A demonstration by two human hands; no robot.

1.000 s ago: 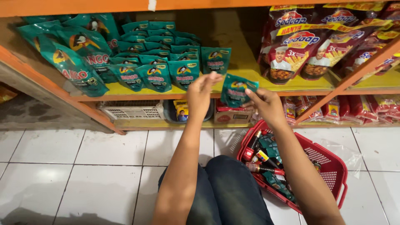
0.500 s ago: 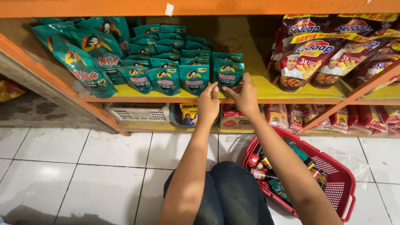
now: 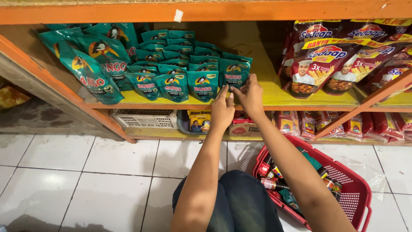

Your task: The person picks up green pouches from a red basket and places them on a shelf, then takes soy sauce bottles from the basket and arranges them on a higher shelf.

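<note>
Both of my hands reach to the front of a yellow-lined shelf [image 3: 274,88]. My left hand [image 3: 222,112] and my right hand [image 3: 250,95] hold the lower edge of a small teal sauce pouch [image 3: 234,72] that stands at the right end of a row of like pouches [image 3: 171,81]. The pouch is upright on the shelf. Larger teal pouches [image 3: 92,66] lean at the left end of the same shelf.
Red snack pouches [image 3: 330,60] fill the shelf's right side. A red plastic basket [image 3: 352,193] with bottles and packets sits on the white tiled floor [image 3: 86,172] beside my knee. A white crate [image 3: 146,119] and small packets lie on the lower shelf.
The teal pouch, held in the air a second ago, has been carried forward and set at the right end of the row. Both hands moved with it to the shelf.
</note>
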